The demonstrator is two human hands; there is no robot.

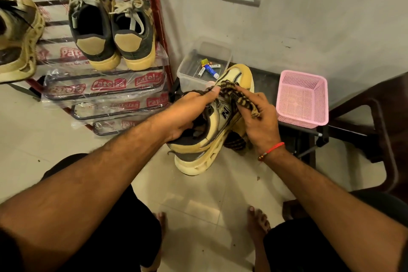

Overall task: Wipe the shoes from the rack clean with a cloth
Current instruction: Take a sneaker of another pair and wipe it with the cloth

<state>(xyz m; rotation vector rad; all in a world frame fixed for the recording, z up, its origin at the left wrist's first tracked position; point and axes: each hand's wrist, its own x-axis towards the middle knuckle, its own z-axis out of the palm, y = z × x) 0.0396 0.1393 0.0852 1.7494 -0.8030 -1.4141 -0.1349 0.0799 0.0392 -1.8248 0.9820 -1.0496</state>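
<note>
A seated person, bare feet on the pale tiled floor (194,201), works over a cream-and-grey chunky-soled running shoe (207,139) held in the air between the knees. The left hand (187,115) grips the shoe at its collar, fingers curled into the opening and thumb stretched along the laces. The right hand (258,119) pinches a brown-and-yellow striped cloth (238,97) and presses it against the shoe's side, just beyond the logo, so the shoe sits between both hands, heel nearest the person and toe pointing away.

The risk from here looks modest but real: the shoe hangs from a one-handed hold at the collar, and a hard stroke of the cloth could twist it loose. A loose tail of cloth dangling under the sole could also snag.

Further off on the right stands a pink perforated plastic basket (302,99); beyond the toe, a clear plastic box (189,68) holds small batteries. At the far left, a red metal shoe rack wrapped in printed plastic (159,20) carries a dark pair of lace-up sneakers with tan heels (112,28) and another cream shoe (17,37), all apparently awaiting the cloth.
</note>
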